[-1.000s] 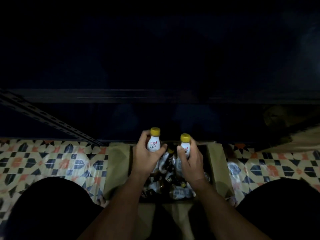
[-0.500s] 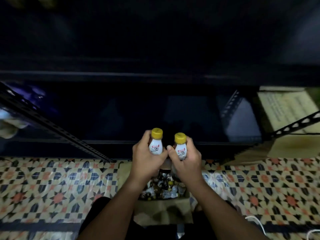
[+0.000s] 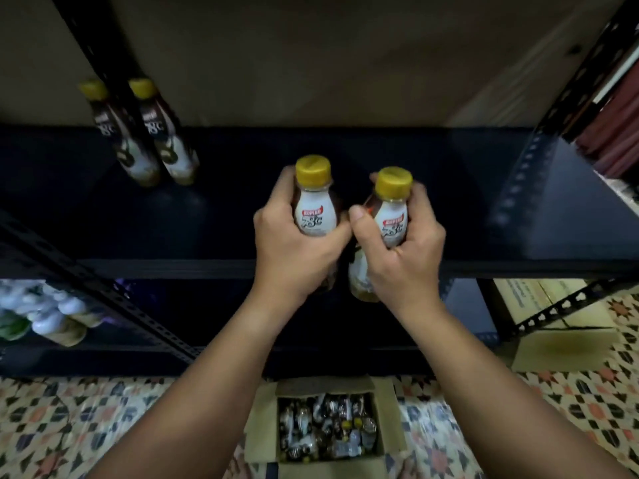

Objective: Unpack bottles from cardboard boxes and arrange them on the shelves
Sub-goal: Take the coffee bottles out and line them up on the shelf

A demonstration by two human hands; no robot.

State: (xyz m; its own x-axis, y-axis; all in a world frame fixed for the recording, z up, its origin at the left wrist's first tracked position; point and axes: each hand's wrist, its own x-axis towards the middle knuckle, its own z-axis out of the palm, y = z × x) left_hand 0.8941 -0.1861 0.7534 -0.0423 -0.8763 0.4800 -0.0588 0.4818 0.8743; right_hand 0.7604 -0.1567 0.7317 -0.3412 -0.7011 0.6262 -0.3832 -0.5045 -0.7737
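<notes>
My left hand point(image 3: 294, 243) and right hand point(image 3: 401, 250) each grip a bottle point(image 3: 313, 209) round its smooth, probably slippery middle.

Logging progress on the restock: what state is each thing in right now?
Left hand: grips the left bottle, capped, upright.
Right hand: grips the right bottle, capped, upright.
Two shelved bottles: capped, standing side by side on the shelf.
Cardboard box: open on the floor, bottles inside.
</notes>
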